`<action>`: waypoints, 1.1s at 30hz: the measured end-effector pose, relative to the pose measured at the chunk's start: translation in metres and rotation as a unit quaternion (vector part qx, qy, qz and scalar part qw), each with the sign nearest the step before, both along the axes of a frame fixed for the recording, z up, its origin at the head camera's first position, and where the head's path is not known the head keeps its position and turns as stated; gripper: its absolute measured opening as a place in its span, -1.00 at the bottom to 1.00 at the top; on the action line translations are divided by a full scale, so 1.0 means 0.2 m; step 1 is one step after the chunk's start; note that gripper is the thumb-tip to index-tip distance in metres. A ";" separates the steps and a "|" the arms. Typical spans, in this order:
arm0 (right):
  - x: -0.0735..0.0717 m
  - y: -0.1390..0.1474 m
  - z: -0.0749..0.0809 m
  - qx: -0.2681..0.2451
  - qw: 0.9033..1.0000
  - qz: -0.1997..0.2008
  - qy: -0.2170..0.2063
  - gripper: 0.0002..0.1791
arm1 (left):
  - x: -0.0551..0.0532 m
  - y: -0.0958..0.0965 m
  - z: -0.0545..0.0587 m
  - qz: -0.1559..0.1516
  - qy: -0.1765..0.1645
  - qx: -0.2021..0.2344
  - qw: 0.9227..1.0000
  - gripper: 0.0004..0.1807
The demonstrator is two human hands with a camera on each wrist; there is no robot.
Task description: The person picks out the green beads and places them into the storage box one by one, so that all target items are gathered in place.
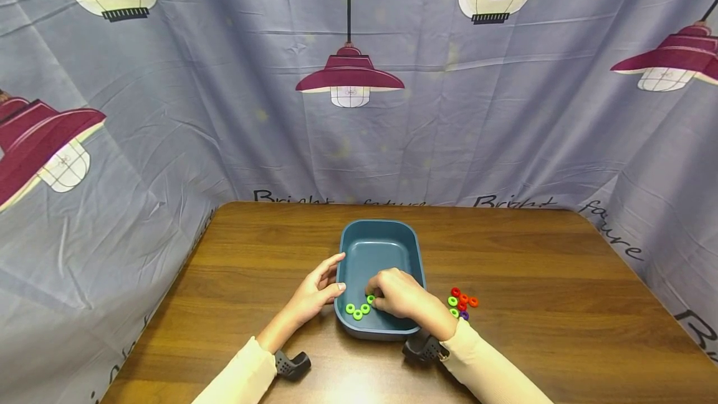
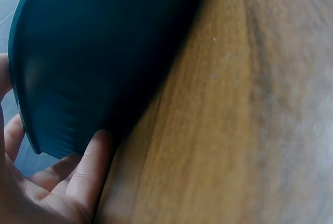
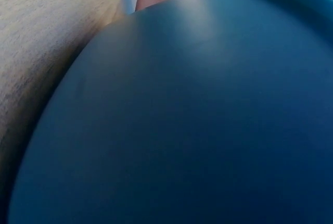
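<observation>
A dark blue-green rectangular bin (image 1: 381, 226) stands on the table. My left hand (image 1: 310, 292) is at its left side, thumb and index fingertips at the rim, and other fingertips against the outer wall in the left wrist view. My right hand (image 1: 399, 293) reaches inside, its thumb and index finger pinching a small green ring (image 1: 371, 299) near the bin's floor. Several matching rings, among them one green ring (image 1: 358, 315), lie in a short curved row to the left of it. The right wrist view shows mostly the bin's outer wall (image 3: 171, 109).
Right of the bin lies a loose group of small rings, with a red ring (image 1: 455, 292), an orange ring (image 1: 473, 302), a green ring (image 1: 452, 301) and a purple ring (image 1: 464, 315). The brown wooden table (image 1: 538, 341) ends at a grey-blue curtain (image 1: 359, 154) behind.
</observation>
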State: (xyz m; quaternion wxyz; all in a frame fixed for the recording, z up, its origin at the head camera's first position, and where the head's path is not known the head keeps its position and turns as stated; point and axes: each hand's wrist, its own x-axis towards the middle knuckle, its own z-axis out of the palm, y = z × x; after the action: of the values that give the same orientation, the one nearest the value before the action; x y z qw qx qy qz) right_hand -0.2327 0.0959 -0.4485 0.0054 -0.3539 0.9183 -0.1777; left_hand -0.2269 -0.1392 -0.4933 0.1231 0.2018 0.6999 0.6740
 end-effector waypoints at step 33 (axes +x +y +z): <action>-0.04 0.08 0.05 -0.168 0.985 0.031 0.028 -0.82 | 0.00 0.01 -0.01 0.003 0.009 0.003 1.000 -0.23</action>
State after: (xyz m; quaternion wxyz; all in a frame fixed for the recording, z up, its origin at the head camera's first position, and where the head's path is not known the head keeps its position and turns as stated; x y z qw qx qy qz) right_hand -0.2412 0.1120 -0.4389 -0.0746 -0.3829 0.8639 -0.3187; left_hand -0.2271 -0.1381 -0.4947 0.1145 0.2064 0.6996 0.6745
